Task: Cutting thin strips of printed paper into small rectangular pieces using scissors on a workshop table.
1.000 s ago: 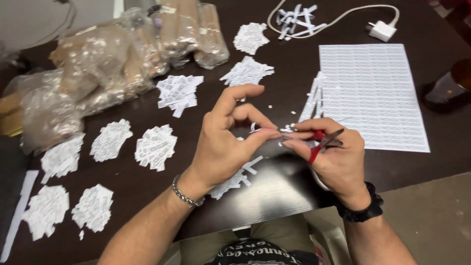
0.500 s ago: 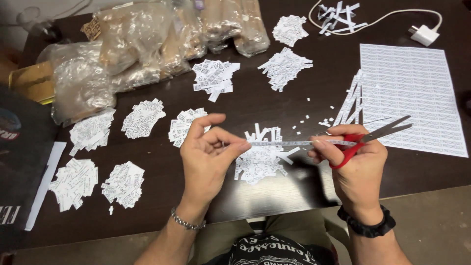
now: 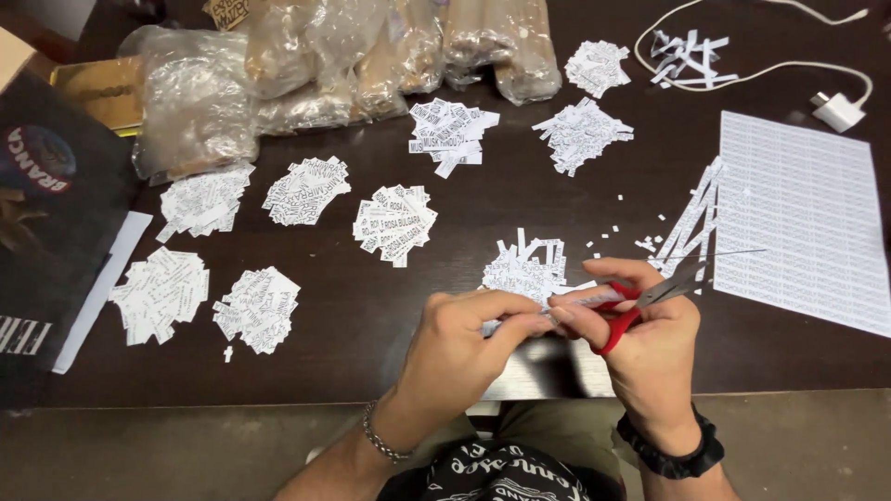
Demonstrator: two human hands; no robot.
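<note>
Clear plastic bags (image 3: 306,65) hold brownish goods, seemingly; right hand (image 3: 650,348) grips scissors (image 3: 650,301).

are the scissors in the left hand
No, the red-handled scissors sit in the right hand; the left hand pinches a paper strip.

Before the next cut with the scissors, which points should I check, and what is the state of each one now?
1. Right hand grips the red-handled scissors: ok.
2. Left hand pinches the paper strip near the handles: ok.
3. Left fingertips are away from the blades: ok, the blades point to the other side.
4. Strip sits between the blades: cannot tell, the fingers cover it.
5. Pile of cut slips lies just beyond the hands to catch new pieces: ok.
6. Uncut strips lie within reach beside the printed sheet: ok.
</note>
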